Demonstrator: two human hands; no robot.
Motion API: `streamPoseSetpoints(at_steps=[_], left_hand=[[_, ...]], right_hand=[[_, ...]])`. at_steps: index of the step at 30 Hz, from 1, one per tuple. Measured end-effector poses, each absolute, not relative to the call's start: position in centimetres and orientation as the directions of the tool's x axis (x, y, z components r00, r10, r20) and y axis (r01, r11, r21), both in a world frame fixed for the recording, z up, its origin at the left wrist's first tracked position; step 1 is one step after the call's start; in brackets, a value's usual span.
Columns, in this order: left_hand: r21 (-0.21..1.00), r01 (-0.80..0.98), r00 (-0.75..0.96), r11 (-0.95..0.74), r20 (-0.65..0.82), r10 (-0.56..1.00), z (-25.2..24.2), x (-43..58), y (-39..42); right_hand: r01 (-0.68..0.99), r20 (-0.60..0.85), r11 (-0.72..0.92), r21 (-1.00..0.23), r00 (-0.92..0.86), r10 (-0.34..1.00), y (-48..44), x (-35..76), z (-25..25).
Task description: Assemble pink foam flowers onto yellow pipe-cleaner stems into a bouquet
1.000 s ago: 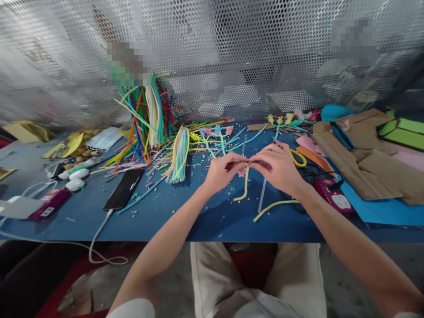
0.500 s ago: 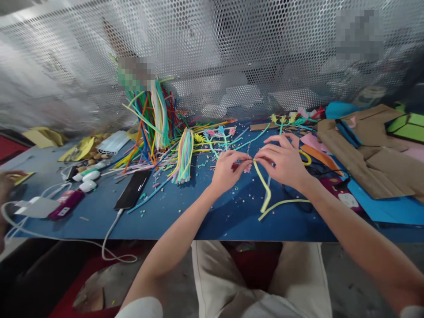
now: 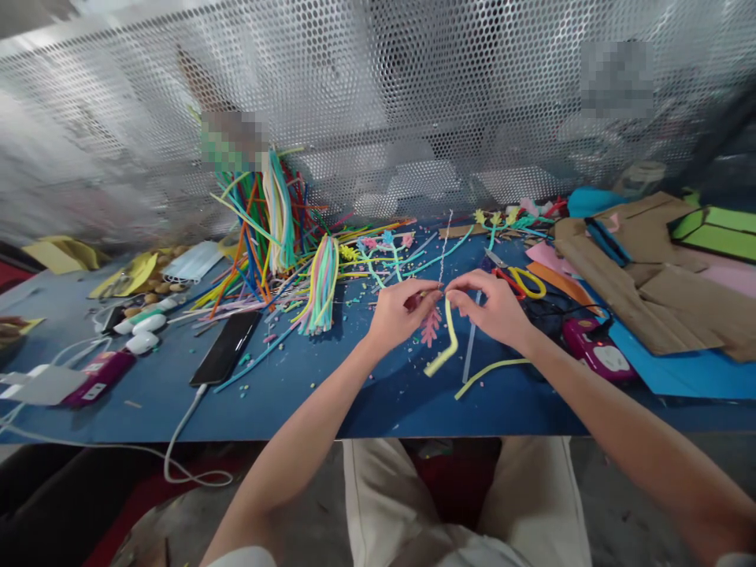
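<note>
My left hand (image 3: 402,315) pinches a trimmed pink pipe-cleaner piece (image 3: 431,327), which hangs below its fingertips. A thin twisted stem (image 3: 444,248) rises from the same pinch. Close beside it, the closed fingers of my right hand (image 3: 494,307) grip a bent yellow pipe cleaner (image 3: 452,335) whose free end dangles over the table. The fingers hide where the pieces meet. A second yellow pipe cleaner (image 3: 487,372) and a pale thin strip (image 3: 471,354) lie under my right hand. Yellow-handled scissors (image 3: 525,282) rest just beyond it.
Bundled pipe cleaners (image 3: 322,287) and finished-looking flower stems (image 3: 394,256) lie toward the back. A phone (image 3: 225,350) with a cable is at left, and a purple power block (image 3: 596,350) and cardboard (image 3: 643,276) at right. Another person's hand (image 3: 12,331) shows at far left.
My right hand has curled its fingers more and moved slightly down. The yellow pipe cleaner's free end has swung left. The pink piece, twisted stem and scissors are now more visible.
</note>
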State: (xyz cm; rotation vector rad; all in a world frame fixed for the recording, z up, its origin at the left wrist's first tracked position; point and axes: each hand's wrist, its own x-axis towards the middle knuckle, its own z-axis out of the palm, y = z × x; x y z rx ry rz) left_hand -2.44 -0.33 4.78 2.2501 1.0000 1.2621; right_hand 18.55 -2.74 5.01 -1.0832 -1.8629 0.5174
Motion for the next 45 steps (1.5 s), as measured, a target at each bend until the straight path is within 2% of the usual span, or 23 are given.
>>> streamPoseSetpoints(at_steps=[3, 8, 15, 19, 24, 29, 32, 34, 39, 43, 45], left_hand=[[0.674, 0.374, 0.363, -0.637, 0.526, 0.769, 5.0, -2.4, -0.3], [0.87, 0.216, 0.437, -0.444, 0.32, 0.84, 4.7, -2.4, 0.1], [0.97, 0.142, 0.533, -0.199, 0.095, 0.841, 5.2, -2.7, 0.6], [0.993, 0.092, 0.604, -0.08, 0.008, 0.797, 5.2, -3.1, 0.9], [0.994, -0.043, 0.617, 0.103, -0.055, 0.785, 4.2, -3.3, 1.4], [0.995, 0.063, 0.616, 0.082, -0.103, 0.781, 3.9, -3.2, 1.5], [0.996, 0.078, 0.632, 0.051, -0.089, 0.77, 4.5, -3.0, 1.1], [0.996, 0.089, 0.63, 0.011, -0.065, 0.774, 4.8, -2.8, 0.8], [0.995, 0.097, 0.548, -0.036, -0.023, 0.836, 4.4, -2.0, 0.5], [0.997, 0.062, 0.435, -0.039, 0.008, 0.901, 3.5, -1.7, 0.8], [0.996, 0.047, 0.381, -0.073, 0.049, 0.923, 3.0, -1.6, 0.9]], right_hand=[[0.309, 0.287, 0.362, -0.879, -0.262, 0.921, -2.7, 18.6, 5.2], [0.298, 0.156, 0.272, -0.915, -0.36, 0.92, -2.3, 19.3, 5.2], [0.413, 0.285, 0.438, -0.799, -0.382, 0.879, -1.7, 19.9, 5.0], [0.499, 0.328, 0.501, -0.707, -0.395, 0.858, -1.7, 20.2, 5.4], [0.553, 0.491, 0.578, -0.6, -0.317, 0.812, -1.8, 20.3, 5.5], [0.631, 0.628, 0.63, -0.452, -0.276, 0.727, -1.9, 20.1, 5.0], [0.66, 0.683, 0.674, -0.332, -0.325, 0.654, -2.1, 19.9, 4.7], [0.653, 0.684, 0.697, -0.297, -0.364, 0.632, -2.1, 19.8, 4.6], [0.641, 0.652, 0.713, -0.285, -0.415, 0.634, -2.2, 19.7, 4.5], [0.669, 0.626, 0.658, -0.345, -0.358, 0.692, -2.2, 19.5, 4.3], [0.703, 0.619, 0.626, -0.337, -0.336, 0.71, -2.2, 19.3, 4.2]])
